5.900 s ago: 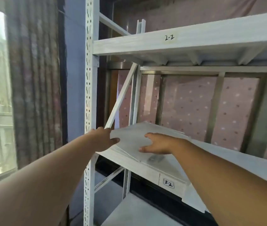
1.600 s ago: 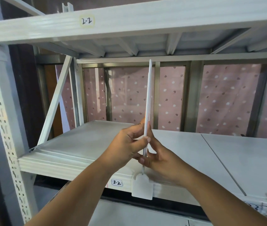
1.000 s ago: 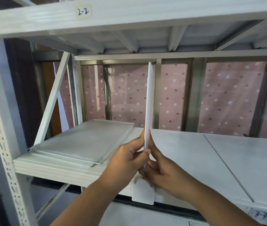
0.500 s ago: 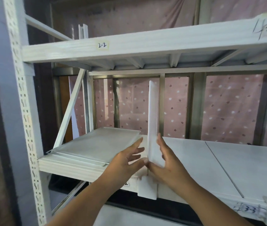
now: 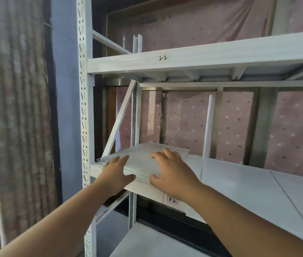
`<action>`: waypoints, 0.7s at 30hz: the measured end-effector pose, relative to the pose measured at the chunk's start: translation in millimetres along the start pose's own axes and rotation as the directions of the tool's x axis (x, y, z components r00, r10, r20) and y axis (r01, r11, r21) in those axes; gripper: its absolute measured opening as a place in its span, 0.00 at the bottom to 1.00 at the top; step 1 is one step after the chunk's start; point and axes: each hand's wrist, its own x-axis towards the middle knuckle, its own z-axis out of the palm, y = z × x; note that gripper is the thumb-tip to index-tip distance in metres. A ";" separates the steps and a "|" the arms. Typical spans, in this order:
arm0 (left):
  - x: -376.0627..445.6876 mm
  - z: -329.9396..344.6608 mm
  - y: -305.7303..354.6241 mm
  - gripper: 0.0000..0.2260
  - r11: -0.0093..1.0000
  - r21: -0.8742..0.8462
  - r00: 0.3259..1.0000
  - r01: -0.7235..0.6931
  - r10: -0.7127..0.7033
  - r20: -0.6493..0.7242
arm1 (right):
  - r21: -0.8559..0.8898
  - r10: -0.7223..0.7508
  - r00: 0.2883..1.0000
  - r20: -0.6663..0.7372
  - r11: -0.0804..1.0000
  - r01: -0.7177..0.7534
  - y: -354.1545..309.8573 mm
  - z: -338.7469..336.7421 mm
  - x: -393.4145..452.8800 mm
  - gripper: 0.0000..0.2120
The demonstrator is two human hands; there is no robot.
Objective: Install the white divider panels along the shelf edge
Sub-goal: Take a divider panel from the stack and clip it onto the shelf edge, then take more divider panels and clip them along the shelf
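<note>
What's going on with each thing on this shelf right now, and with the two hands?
Standing divider panel: upright on the shelf, no hand on it.
Stack of panels: lying flat at the shelf's left end.
Left hand: open, resting on the stack's front edge.
Right hand: open, spread flat on the stack.
Shelf: otherwise bare.

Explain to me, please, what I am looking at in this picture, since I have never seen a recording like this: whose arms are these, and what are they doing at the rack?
There is no machine. A person wears a camera on the head, so you look forward and down along their two bare arms. In front stands a white metal rack with shelves labelled 2-2 and 3-2. On the lower shelf, at its left end, lies a flat stack of white divider panels. The left hand and the right hand both rest on that stack, fingers at its front edge; nothing is lifted yet. To the right, one divider panel already stands upright on the shelf, seen edge-on.
</note>
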 end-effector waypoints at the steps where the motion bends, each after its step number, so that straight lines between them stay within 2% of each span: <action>1: -1.3 -1.9 -6.6 0.40 1.000 0.013 1.000 0.017 -0.018 0.004 | 0.011 0.048 0.995 0.084 0.999 -0.049 -1.7 6.1 15.9 0.32; 3: -3.6 -5.0 -15.1 0.41 0.999 0.021 0.999 0.044 -0.045 0.010 | 0.035 0.123 0.974 0.191 0.991 -0.132 -2.4 17.6 45.6 0.33; 5: -5.0 -8.1 -24.3 0.41 0.997 0.020 0.997 0.070 -0.070 0.018 | 0.037 0.167 0.956 0.240 0.983 -0.181 -3.5 30.7 71.7 0.33; 11: -9.0 -12.7 -57.9 0.41 0.994 -0.023 0.993 0.105 -0.104 0.056 | -0.037 0.206 0.914 0.349 0.978 -0.206 4.1 67.3 126.1 0.33; 15: -12.3 -16.1 -82.2 0.41 0.988 -0.048 0.988 0.145 -0.143 0.055 | -0.048 0.275 0.814 0.512 0.955 -0.292 19.9 84.5 140.1 0.52; 17: -12.8 -16.1 -92.4 0.42 0.986 -0.063 0.987 0.153 -0.150 0.052 | -0.062 0.279 0.774 0.569 0.953 -0.298 24.7 94.7 140.1 0.57; 21: -10.1 -16.5 -99.8 0.43 0.981 -0.080 0.983 0.175 -0.170 0.076 | -0.014 0.221 0.818 0.531 0.967 -0.253 24.7 103.5 130.7 0.58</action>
